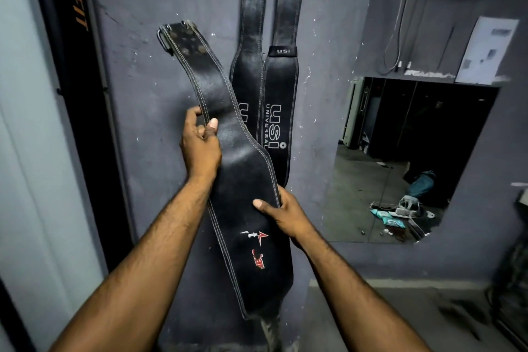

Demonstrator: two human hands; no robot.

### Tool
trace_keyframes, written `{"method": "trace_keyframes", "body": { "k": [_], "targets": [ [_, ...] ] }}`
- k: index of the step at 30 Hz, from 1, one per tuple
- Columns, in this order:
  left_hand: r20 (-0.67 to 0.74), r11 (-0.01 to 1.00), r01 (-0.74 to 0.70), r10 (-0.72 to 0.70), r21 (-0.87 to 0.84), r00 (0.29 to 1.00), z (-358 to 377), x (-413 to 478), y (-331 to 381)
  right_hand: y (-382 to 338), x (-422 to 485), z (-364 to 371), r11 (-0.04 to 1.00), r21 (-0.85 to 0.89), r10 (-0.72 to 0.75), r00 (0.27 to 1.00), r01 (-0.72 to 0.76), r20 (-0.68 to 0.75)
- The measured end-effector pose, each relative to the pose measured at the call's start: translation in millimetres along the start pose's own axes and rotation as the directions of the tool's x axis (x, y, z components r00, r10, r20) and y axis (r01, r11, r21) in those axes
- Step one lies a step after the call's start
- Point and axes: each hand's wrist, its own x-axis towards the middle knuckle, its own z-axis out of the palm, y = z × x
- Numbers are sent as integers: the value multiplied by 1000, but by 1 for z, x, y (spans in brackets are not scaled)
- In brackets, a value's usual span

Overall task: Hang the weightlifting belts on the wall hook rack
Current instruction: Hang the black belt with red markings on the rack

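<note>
Now: belt in hand, not yet hung

Item: black belt (243, 174), held slantwise before wall (160, 94), partly over two hung belts (285, 80). Buckle end (174, 34) up. Rec.: raise buckle to hooks (out of view above). L hand (200, 146) clamps left edge, thumb over; R hand (283, 214) wraps right edge, lower.

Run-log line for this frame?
left hand: grips held belt, narrow part | right hand: grips its wide part | held belt: buckle end up, unhung | wall: USI belt, second belt hang
</note>
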Motion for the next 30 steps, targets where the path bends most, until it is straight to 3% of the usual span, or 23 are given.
{"method": "trace_keyframes", "body": {
  "k": [3, 7, 13, 18, 23, 27, 30],
  "targets": [
    [-16, 1000, 13, -13, -4, 1000, 0, 0, 0, 3, -2, 0, 1000, 0, -31, 999, 31, -44],
    [-23, 1000, 4, -5, -23, 1000, 0, 4, 6, 11, -9, -7, 999, -39, 23, 999, -22, 31],
    [4, 999, -37, 37, -24, 999, 1, 10, 13, 19, -12, -2, 1000, -27, -17, 999, 16, -35],
    [-1, 997, -69, 69, -41, 998, -1, 21, 23, 29, -21, -12, 985, -98, 153, 976, -139, 153],
    [23, 993, -97, 99, -60, 995, -4, 34, 32, 62, -38, -17, 953, -148, 288, 945, -266, 156],
    [59, 993, -77, 82, -85, 995, -6, 35, 33, 42, -31, -13, 968, -39, 252, 960, -249, 123],
    [124, 988, -67, 84, -140, 989, -5, 32, 39, -5, -8, -5, 994, 26, 108, 990, -110, 90]
  ]
}}
